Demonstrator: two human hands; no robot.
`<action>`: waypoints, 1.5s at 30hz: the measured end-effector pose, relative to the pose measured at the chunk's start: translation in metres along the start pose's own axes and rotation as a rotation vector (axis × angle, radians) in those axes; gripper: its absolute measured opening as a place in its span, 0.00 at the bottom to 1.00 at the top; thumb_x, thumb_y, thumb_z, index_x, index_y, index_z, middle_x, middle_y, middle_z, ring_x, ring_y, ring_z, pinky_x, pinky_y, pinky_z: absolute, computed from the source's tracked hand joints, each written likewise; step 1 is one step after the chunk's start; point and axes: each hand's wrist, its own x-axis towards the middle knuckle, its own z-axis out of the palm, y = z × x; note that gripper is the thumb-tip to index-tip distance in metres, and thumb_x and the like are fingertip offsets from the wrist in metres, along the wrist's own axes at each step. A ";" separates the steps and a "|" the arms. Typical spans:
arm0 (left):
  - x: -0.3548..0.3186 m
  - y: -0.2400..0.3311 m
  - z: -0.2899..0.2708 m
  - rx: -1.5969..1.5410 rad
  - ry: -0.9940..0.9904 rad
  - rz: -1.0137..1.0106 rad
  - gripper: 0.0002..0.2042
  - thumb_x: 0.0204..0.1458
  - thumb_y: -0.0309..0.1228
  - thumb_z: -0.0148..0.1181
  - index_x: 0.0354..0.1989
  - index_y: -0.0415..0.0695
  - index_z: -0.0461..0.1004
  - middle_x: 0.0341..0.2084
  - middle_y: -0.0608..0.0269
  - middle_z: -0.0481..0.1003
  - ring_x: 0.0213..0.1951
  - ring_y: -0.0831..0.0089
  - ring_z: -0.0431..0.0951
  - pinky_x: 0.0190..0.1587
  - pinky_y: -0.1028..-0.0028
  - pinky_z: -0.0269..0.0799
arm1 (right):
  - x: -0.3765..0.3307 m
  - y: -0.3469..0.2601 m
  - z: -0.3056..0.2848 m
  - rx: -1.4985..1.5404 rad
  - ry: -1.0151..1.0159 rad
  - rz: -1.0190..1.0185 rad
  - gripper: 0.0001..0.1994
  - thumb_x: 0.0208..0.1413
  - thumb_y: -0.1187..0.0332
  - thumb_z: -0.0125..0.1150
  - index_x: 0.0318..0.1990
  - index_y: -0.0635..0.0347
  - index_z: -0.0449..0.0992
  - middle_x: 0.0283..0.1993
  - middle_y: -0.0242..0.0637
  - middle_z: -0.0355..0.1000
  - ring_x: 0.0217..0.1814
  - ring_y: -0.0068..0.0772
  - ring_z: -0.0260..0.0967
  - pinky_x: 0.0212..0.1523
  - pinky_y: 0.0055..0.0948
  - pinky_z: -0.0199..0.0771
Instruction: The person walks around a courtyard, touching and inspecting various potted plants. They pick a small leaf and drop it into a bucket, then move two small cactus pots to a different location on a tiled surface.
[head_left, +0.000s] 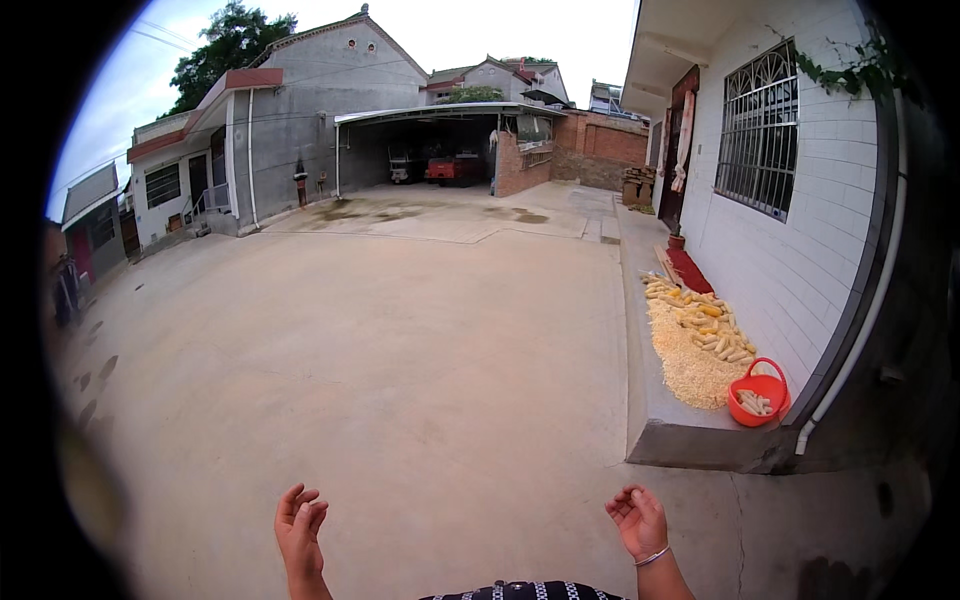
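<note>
single fisheye view from head height, facing forward across a concrete yard (400, 330) toward grey houses (310, 100) far off. left hand (300, 530) and right hand (638, 520) close at the lower edge; white wall (800, 240) near on the right. edges bent, corners black.

This is the open yard of a village home. A broad bare concrete courtyard (400, 340) runs between grey plastered houses (320, 110) and a white tiled house wall with a barred window (757, 130). Along the raised concrete ledge (660, 420) by that wall lie yellow corn cobs and loose kernels (695, 345), with a round red plastic basket (758, 395) at its near end. A roofed carport (440, 140) shelters parked vehicles.
</note>
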 end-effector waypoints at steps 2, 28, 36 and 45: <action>0.023 -0.006 0.020 0.020 0.038 0.033 0.15 0.53 0.23 0.47 0.50 0.40 0.64 0.40 0.58 0.71 0.36 0.73 0.75 0.43 0.73 0.72 | 0.063 0.001 0.023 -0.013 -0.073 0.024 0.07 0.55 0.69 0.51 0.38 0.63 0.70 0.33 0.38 0.70 0.37 0.34 0.70 0.45 0.36 0.72; 0.599 -0.241 0.448 0.018 -0.345 -0.061 0.15 0.53 0.24 0.47 0.50 0.41 0.65 0.40 0.58 0.71 0.38 0.72 0.75 0.45 0.72 0.71 | 0.587 0.055 -0.037 0.037 0.344 -0.162 0.10 0.59 0.64 0.48 0.41 0.60 0.71 0.37 0.37 0.72 0.42 0.35 0.67 0.49 0.37 0.66; 0.622 -0.275 0.430 0.044 -0.068 -0.108 0.17 0.53 0.25 0.50 0.53 0.37 0.63 0.44 0.55 0.70 0.44 0.69 0.73 0.49 0.71 0.68 | 0.867 0.101 0.011 -0.127 -0.138 0.288 0.13 0.59 0.63 0.49 0.44 0.64 0.69 0.42 0.42 0.71 0.44 0.40 0.66 0.52 0.41 0.65; 0.321 -0.171 0.285 0.129 1.053 0.272 0.15 0.54 0.24 0.48 0.51 0.38 0.65 0.42 0.57 0.71 0.42 0.70 0.74 0.49 0.71 0.69 | 0.829 0.311 0.228 0.004 -0.914 1.000 0.14 0.59 0.63 0.48 0.46 0.64 0.70 0.44 0.42 0.71 0.46 0.39 0.67 0.55 0.42 0.63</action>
